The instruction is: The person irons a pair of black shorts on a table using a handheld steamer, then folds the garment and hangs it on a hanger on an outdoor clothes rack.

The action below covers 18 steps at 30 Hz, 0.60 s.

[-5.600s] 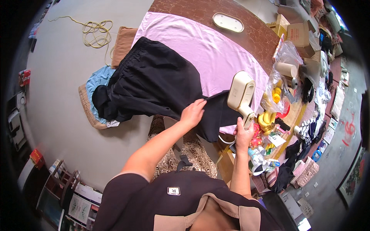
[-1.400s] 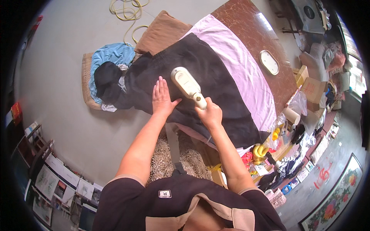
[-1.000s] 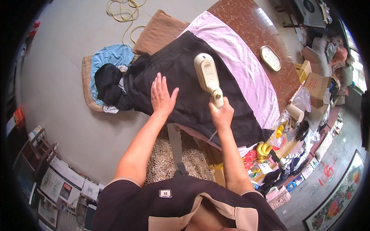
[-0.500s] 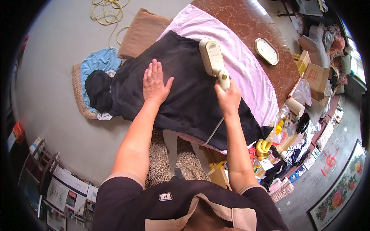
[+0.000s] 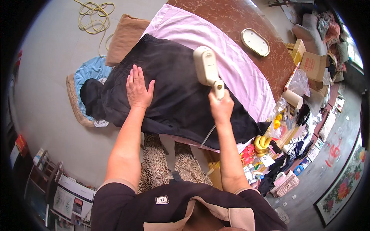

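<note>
A black garment with a gathered waistband [image 5: 169, 88] is spread over a pink cloth [image 5: 216, 42] on a brown marbled table [image 5: 266, 73]. My left hand [image 5: 139, 90] lies flat on the garment near its waistband, fingers stretched out. In my right hand [image 5: 222, 107] is the handle of a cream handheld garment steamer [image 5: 205, 65]. The steamer's head rests on or just over the black fabric, and its underside is hidden. A pale cord [image 5: 208, 135] runs down from the handle. The garment's left part hangs bunched beyond the table.
An oval cream base [image 5: 255, 42] lies on the table's far side. A brown cushion [image 5: 125, 40] and a blue cloth [image 5: 90, 73] sit at the left. Bananas [image 5: 263, 144], a paper roll [image 5: 293, 99] and a cardboard box [image 5: 313, 68] crowd the right. Yellow cord [image 5: 94, 17] coils on the floor.
The whole view has shifted slightly. The steamer in my right hand is a little nearer to me on the garment. My left hand stays flat by the waistband.
</note>
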### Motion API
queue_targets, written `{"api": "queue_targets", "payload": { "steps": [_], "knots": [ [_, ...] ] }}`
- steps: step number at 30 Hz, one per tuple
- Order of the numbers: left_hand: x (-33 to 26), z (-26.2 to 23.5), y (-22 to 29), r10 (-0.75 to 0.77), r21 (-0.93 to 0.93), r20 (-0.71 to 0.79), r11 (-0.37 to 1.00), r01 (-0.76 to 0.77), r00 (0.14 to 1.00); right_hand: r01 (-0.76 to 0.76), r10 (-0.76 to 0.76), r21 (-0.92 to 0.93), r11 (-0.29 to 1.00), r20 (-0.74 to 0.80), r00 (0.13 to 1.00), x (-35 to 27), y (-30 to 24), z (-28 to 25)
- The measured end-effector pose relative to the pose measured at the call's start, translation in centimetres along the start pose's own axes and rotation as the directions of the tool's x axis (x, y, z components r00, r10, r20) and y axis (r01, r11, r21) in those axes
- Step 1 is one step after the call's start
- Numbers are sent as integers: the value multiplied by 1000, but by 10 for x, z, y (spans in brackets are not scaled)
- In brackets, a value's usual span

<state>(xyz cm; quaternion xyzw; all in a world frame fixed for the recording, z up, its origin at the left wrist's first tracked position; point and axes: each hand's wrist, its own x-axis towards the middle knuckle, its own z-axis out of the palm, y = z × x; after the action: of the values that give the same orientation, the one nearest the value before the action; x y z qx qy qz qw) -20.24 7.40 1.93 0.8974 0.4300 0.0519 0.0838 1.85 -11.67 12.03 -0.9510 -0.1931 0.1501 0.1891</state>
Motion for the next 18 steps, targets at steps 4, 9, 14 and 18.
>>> {"api": "queue_targets", "payload": {
  "steps": [4,9,14,18],
  "knots": [
    [-2,2,-2,-7,-10,-22,1000,7,1000,4,-3,12,1000,-37,999,-13,2,-28],
    [-2,-2,1,-19,-13,-21,1000,19,1000,74,-80,57,996,115,990,-71,-5,-13],
    [-4,0,1,-35,-4,-23,999,35,999,28,-29,4,1000,135,990,-29,-30,12],
    [-2,3,3,-28,11,-34,1000,29,999,68,-62,-25,997,192,979,-9,-31,3]
  ]
}}
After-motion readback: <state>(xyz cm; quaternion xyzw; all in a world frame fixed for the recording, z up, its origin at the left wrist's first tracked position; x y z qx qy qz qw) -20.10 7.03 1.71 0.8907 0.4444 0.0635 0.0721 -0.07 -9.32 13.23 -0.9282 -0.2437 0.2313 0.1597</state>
